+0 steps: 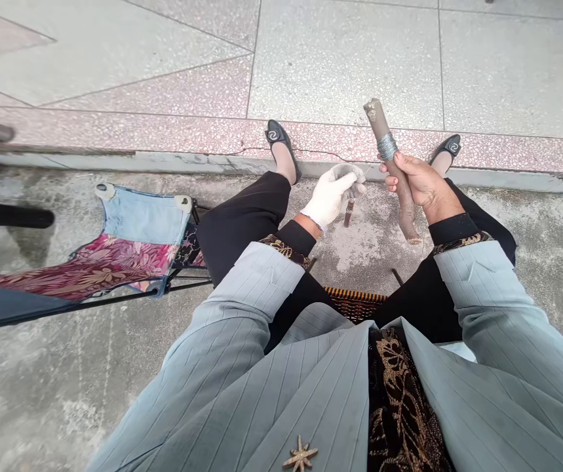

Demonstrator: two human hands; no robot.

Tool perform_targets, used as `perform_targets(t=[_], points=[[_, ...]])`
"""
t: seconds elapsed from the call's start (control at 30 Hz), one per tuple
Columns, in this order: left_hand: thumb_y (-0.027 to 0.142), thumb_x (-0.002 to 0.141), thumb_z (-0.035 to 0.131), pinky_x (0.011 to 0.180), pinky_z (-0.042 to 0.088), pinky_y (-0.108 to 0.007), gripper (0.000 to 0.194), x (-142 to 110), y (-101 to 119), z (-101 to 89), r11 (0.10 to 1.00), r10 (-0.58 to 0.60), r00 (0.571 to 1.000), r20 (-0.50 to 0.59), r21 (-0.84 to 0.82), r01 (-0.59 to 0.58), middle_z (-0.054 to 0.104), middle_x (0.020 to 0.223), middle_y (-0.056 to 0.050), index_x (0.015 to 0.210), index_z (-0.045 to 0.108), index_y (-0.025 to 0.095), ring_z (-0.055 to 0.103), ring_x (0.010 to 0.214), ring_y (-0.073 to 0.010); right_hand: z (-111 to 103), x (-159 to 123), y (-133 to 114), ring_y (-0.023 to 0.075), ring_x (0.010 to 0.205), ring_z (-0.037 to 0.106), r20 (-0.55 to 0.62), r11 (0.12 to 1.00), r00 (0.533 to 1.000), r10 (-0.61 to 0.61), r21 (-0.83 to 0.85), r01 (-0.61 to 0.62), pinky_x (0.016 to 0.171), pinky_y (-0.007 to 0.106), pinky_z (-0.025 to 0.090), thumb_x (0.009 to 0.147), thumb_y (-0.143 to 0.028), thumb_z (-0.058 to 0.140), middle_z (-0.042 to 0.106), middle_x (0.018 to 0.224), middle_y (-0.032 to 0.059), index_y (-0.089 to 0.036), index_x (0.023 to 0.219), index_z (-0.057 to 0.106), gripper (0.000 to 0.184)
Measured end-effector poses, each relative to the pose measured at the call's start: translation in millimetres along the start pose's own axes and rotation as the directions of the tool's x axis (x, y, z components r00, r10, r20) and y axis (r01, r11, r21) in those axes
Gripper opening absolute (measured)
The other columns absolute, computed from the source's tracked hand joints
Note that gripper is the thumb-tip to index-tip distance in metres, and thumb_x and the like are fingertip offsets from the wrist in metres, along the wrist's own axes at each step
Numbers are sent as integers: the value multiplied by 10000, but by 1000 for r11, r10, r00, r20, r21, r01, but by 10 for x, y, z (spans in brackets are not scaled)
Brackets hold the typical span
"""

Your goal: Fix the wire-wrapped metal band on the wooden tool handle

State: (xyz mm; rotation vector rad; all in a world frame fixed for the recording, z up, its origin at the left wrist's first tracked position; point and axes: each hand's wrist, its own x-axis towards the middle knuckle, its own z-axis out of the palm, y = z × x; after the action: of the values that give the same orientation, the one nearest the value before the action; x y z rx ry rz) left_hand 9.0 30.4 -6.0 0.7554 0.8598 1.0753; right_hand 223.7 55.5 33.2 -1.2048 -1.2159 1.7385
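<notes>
My right hand [415, 182], bare, grips a brown wooden stick [396, 157] near its lower half, with the stick tilted up and to the left. A band of grey wire [387, 147] is coiled around the stick just above my fingers. My left hand [331, 195] wears a white knit glove, and its fingers curl around something small and grey, perhaps the wire's end. A thin strand seems to run from the glove toward the stick. Below the glove, a short brown stick piece [349, 213] shows against the concrete.
I sit with black-trousered knees apart and black flat shoes [278, 141] resting against a concrete step edge [212, 162]. A folding chair with patchwork fabric [143, 219] stands to the left. A woven seat edge [354, 305] shows between my legs.
</notes>
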Motion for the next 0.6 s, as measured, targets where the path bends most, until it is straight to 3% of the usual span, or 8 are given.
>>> perform_targets(t=[0.17,0.4,0.6], points=[[277,815,747,687,545,-293,283,-13,7,-8,998,-30,1000,6,59,29,669,733,18,1024,583,179,656,618,-115,67,33,71,82,582,507,-12,993,1000,12,119,-11,530,236,522,899,-668,742,742,993,69,-198,1074,580,527],[193,766,700,678,509,-260,313,-1,50,-64,971,-34,992,121,237,5,680,814,7,1073,656,154,652,658,-98,63,89,121,87,554,507,-29,978,999,24,206,-17,487,226,503,910,-607,763,767,985,82,-207,1039,574,461],[117,741,647,686,514,-261,330,30,37,-86,902,19,995,99,428,-60,695,842,-9,1063,718,127,595,644,-88,87,76,95,82,554,517,-52,985,998,26,174,-17,475,211,488,866,-597,813,769,967,57,-214,1016,582,471]])
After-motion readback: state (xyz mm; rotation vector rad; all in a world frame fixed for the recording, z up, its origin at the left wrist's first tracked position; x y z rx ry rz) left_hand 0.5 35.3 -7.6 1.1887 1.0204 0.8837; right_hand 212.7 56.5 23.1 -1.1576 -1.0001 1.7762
